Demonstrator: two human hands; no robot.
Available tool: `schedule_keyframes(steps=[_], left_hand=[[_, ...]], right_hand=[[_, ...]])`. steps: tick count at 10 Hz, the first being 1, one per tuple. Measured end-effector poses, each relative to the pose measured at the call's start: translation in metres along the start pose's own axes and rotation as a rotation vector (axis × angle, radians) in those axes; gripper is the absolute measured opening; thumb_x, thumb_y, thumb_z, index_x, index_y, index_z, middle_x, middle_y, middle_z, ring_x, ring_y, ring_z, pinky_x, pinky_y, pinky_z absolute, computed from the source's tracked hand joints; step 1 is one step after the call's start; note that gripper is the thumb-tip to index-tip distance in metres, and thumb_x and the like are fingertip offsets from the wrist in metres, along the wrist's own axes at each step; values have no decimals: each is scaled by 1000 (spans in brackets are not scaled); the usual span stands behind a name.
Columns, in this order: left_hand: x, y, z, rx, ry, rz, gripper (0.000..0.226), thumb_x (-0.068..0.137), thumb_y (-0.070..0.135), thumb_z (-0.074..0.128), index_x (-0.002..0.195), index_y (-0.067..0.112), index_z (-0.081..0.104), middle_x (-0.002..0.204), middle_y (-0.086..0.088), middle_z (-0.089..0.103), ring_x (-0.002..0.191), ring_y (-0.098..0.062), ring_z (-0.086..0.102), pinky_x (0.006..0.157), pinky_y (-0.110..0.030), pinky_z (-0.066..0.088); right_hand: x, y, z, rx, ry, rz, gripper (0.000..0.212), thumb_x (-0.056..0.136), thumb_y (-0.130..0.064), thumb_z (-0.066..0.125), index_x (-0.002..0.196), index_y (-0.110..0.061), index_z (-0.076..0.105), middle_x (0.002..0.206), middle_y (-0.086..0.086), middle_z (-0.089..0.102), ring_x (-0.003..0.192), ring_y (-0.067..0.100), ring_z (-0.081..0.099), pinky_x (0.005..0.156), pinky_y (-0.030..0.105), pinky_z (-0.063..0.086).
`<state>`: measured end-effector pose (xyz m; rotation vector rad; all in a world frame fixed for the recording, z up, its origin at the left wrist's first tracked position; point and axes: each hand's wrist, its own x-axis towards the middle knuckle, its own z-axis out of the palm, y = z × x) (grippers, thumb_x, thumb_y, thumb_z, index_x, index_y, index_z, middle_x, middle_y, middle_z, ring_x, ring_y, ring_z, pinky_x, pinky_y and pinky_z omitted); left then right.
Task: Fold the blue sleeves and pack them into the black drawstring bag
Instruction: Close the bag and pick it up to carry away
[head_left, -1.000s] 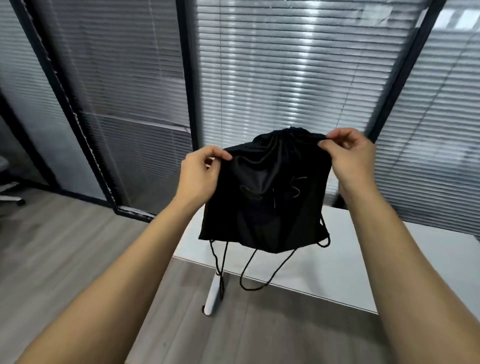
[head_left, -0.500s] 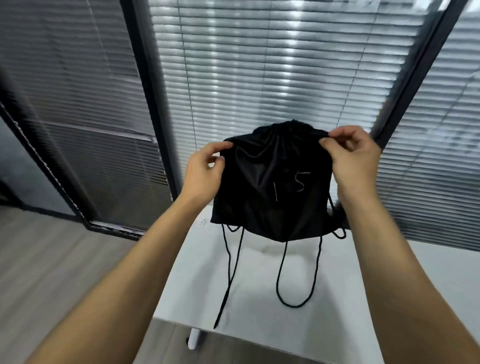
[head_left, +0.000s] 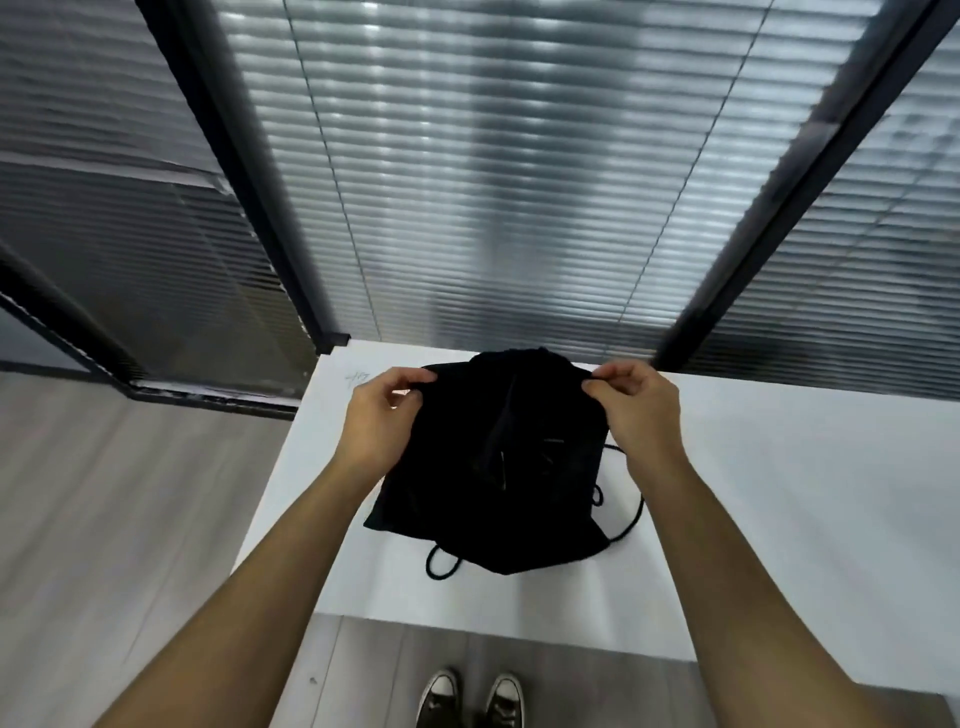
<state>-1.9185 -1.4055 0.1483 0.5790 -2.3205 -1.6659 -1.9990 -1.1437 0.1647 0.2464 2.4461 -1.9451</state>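
Two hands, the left hand and the right hand, pinch the top corners of the black drawstring bag between thumb and fingers. Its bottom end seems to rest on the white counter. Its long side runs away from the person, with the bunched mouth farthest away. The bag is likely being got ready, and next its mouth needs pulling wide.

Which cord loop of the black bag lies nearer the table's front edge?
The small cord loop at the lower left corner of the black drawstring bag; the long loop lies farther back, beside the right forearm.
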Motion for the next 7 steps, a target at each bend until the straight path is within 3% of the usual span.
schedule_keyframes(steps=[1, 2, 3, 4, 5, 6, 7], left_hand=[[16, -20, 9, 55, -56, -106, 32, 88, 0, 57, 92, 28, 73, 99, 5, 73, 76, -15, 69, 77, -28, 55], [34, -49, 26, 217, -162, -207, 27, 87, 5, 57, 97, 27, 70, 103, 4, 70, 87, -21, 68, 82, -30, 52], [41, -58, 32, 339, -209, -219, 29, 89, 7, 56, 113, 20, 67, 111, 5, 66, 91, -18, 64, 83, -25, 46], [46, -56, 30, 454, -267, -137, 35, 92, 13, 54, 126, 22, 60, 126, 1, 59, 95, -18, 62, 88, -28, 47], [45, -46, 24, 563, -315, -12, 37, 94, 14, 53, 130, 23, 58, 130, 1, 54, 110, -19, 58, 93, -27, 44], [35, -15, 16, 659, -248, 276, 39, 92, 14, 55, 129, 24, 59, 133, 4, 56, 116, -23, 56, 98, -36, 45], [29, 7, 14, 699, -145, 427, 39, 89, 15, 59, 127, 25, 60, 134, 5, 57, 116, -25, 56, 99, -43, 44]], right_hand=[[16, 21, 15, -106, 13, 108, 12, 77, -10, 78, 81, -20, 71, 80, -2, 75, 76, 16, 72, 74, 34, 59], [32, 50, 37, -244, -29, 154, 8, 83, -15, 74, 90, -20, 71, 86, -9, 71, 89, 17, 70, 80, 30, 55], [36, 59, 45, -294, -83, 124, 12, 89, -20, 70, 100, -22, 71, 95, -11, 70, 96, 13, 67, 76, 18, 48], [35, 57, 49, -377, -147, 19, 25, 93, -25, 64, 118, -27, 67, 118, -10, 67, 110, 8, 61, 80, 11, 40], [29, 47, 49, -445, -172, -84, 32, 95, -24, 60, 127, -30, 61, 130, -12, 61, 121, 8, 54, 94, 20, 42], [19, 17, 46, -540, -155, -327, 41, 95, -22, 58, 136, -31, 56, 140, -13, 55, 130, 9, 47, 111, 33, 40], [16, -7, 44, -573, -115, -476, 45, 95, -22, 58, 139, -31, 55, 145, -11, 51, 134, 10, 45, 114, 37, 37]])
